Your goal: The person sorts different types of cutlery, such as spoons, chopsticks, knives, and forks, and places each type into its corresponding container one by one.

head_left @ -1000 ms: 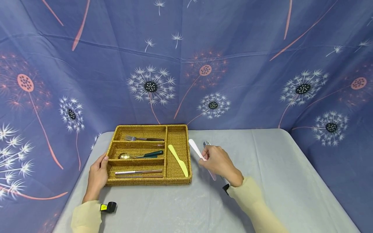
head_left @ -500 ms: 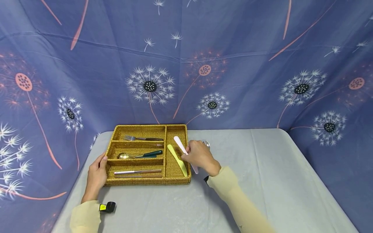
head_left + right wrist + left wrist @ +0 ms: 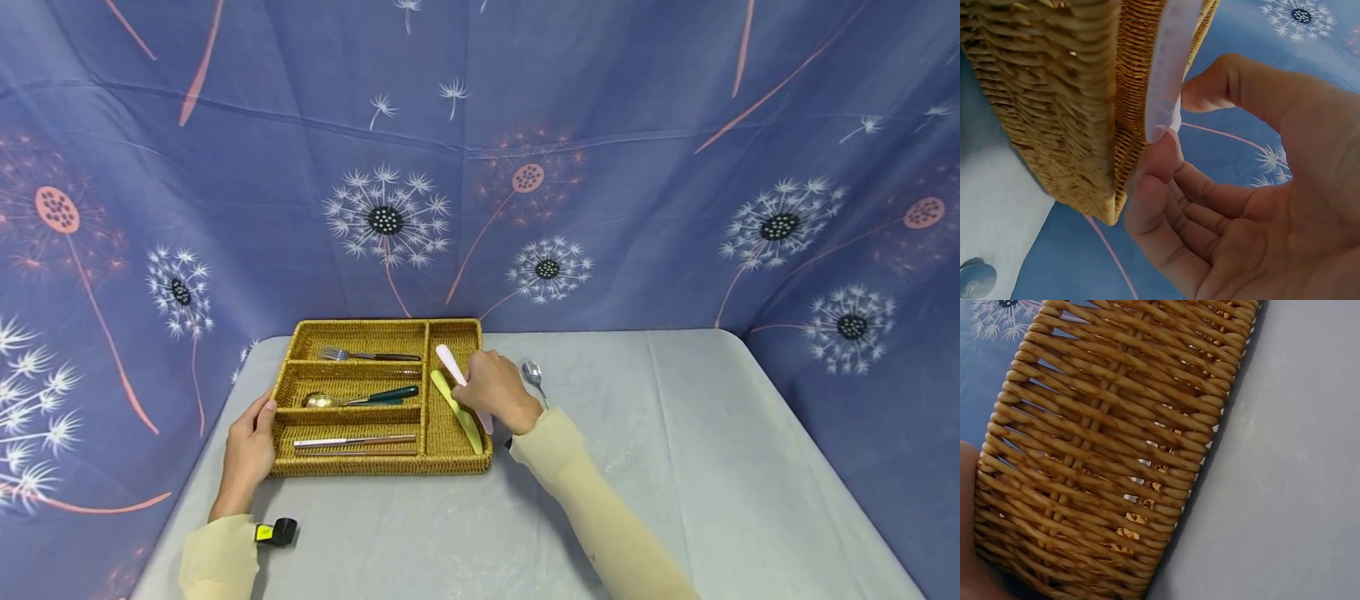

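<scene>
My right hand pinches a pale pink plastic knife between thumb and fingers. The knife is slanted over the right compartment of a woven wicker cutlery tray. Close up in the right wrist view, the pink knife's serrated blade shows beside the tray wall. A yellow knife lies slanted in that same compartment, just left of the pink one. At the tray's left end, my left hand holds the side, thumb at the rim; its other fingers are mostly hidden.
In the tray's left compartments lie a fork, a gold spoon with a dark green handle beside it, and chopsticks. A metal spoon rests on the pale tabletop, right of the tray. Patterned blue cloth hangs behind.
My right hand has carried the pink knife leftward from the tabletop to over the tray's right compartment, uncovering the metal spoon. My left hand has stayed at the tray's left side.
</scene>
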Demonstrator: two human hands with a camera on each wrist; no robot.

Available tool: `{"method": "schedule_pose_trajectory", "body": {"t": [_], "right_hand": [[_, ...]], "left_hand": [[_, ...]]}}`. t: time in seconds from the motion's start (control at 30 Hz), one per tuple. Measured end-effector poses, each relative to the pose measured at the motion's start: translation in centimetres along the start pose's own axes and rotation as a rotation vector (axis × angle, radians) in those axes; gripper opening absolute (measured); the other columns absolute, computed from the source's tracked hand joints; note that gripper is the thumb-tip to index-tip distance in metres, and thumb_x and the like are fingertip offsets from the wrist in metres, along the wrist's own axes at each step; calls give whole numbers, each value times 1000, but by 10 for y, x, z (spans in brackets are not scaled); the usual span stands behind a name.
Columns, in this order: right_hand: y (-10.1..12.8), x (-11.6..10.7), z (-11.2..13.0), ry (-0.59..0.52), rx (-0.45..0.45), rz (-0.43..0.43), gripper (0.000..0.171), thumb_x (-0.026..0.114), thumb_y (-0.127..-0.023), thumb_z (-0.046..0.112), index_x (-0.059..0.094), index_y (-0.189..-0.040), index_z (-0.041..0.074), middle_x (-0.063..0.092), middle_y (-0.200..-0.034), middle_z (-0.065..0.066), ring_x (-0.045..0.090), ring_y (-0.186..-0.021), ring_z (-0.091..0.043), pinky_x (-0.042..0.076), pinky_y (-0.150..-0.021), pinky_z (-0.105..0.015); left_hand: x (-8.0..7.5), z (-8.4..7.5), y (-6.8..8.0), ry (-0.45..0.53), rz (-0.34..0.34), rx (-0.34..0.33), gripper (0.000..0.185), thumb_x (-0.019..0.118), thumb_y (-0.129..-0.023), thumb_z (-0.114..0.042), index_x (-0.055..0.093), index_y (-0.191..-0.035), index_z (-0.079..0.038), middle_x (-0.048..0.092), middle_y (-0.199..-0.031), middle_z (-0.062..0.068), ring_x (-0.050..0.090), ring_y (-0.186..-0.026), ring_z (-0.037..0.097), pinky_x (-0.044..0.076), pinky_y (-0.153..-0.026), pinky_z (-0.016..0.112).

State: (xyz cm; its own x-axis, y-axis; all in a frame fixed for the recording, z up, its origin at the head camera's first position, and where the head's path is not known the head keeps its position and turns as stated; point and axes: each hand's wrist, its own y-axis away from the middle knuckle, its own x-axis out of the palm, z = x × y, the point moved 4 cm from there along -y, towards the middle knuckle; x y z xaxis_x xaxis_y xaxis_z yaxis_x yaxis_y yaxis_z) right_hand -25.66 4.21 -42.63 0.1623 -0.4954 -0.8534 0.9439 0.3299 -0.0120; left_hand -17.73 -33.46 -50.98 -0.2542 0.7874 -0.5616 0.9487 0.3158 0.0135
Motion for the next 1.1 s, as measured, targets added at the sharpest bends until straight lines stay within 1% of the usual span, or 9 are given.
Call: {"method": "schedule_pose_trajectory", "body": {"t": [0.17, 0.3, 0.5, 0.6, 0.73, 0.83, 0.97, 1.0, 1.1], "right_hand": [[-7, 6, 2, -9, -2, 38, 35, 85, -87, 10, 65, -59, 12, 54, -50, 4, 44, -45, -13, 36, -45, -27], [-10, 10, 3, 22, 2, 33, 35, 86, -86, 10, 63, -59, 13, 54, -50, 3, 46, -46, -14, 39, -45, -28], [-10, 14, 5, 48, 8, 47, 45, 82, -88, 4, 55, -53, 14, 45, -41, 5, 42, -37, -10, 39, -41, -25], [-8, 15, 5, 60, -10, 57, 55, 77, -89, 0, 45, -48, 18, 34, -38, 9, 31, -34, -5, 32, -39, -22], [-1, 12, 0, 28, -34, 29, 59, 75, -92, 3, 33, -54, 20, 20, -50, 10, 20, -46, -6, 21, -45, -23], [8, 4, -5, -19, -41, -19, 44, 76, -95, 9, 45, -65, 17, 30, -58, 8, 29, -51, -9, 27, -49, -25], [23, -6, -14, -43, -53, -72, 20, 80, -96, 16, 65, -84, 12, 52, -67, 5, 46, -56, -11, 44, -59, -32], [27, -8, -16, -41, -56, -83, 18, 81, -96, 17, 67, -86, 12, 55, -68, 5, 48, -57, -11, 49, -65, -35], [40, -12, -26, -38, -50, -99, 16, 82, -95, 19, 69, -88, 12, 58, -71, 7, 50, -58, -9, 52, -68, -38]], "left_hand": [[0, -1, 1, 3, -5, 1, 61, 30, -119, -42, 37, -167, -5, 35, -168, 29, 26, -157, 53, 23, -127, 68], [1, -1, 1, 9, -15, 8, 60, 30, -119, -41, 38, -167, -5, 36, -167, 29, 27, -157, 52, 23, -127, 67], [0, -1, 1, 7, -17, 9, 60, 30, -119, -41, 38, -167, -5, 36, -167, 29, 27, -156, 53, 24, -126, 68], [1, 0, 0, 11, -14, 3, 60, 31, -119, -41, 38, -166, -4, 35, -167, 29, 26, -156, 53, 23, -127, 68], [1, 1, 1, 17, -8, -7, 61, 31, -119, -42, 39, -166, -3, 34, -168, 30, 25, -156, 54, 22, -127, 68], [1, 1, 2, 16, -14, 1, 61, 31, -119, -41, 39, -165, -2, 35, -167, 30, 26, -156, 54, 22, -127, 68], [0, 1, 1, 12, -21, 13, 60, 32, -119, -41, 40, -165, -3, 36, -166, 30, 27, -155, 55, 23, -126, 68], [0, 0, 0, 11, -18, 14, 60, 32, -119, -41, 40, -165, -3, 36, -166, 30, 27, -155, 55, 23, -126, 68], [0, 1, 0, 8, -16, 9, 61, 31, -119, -42, 39, -166, -4, 36, -167, 30, 26, -156, 55, 23, -126, 69]]}}
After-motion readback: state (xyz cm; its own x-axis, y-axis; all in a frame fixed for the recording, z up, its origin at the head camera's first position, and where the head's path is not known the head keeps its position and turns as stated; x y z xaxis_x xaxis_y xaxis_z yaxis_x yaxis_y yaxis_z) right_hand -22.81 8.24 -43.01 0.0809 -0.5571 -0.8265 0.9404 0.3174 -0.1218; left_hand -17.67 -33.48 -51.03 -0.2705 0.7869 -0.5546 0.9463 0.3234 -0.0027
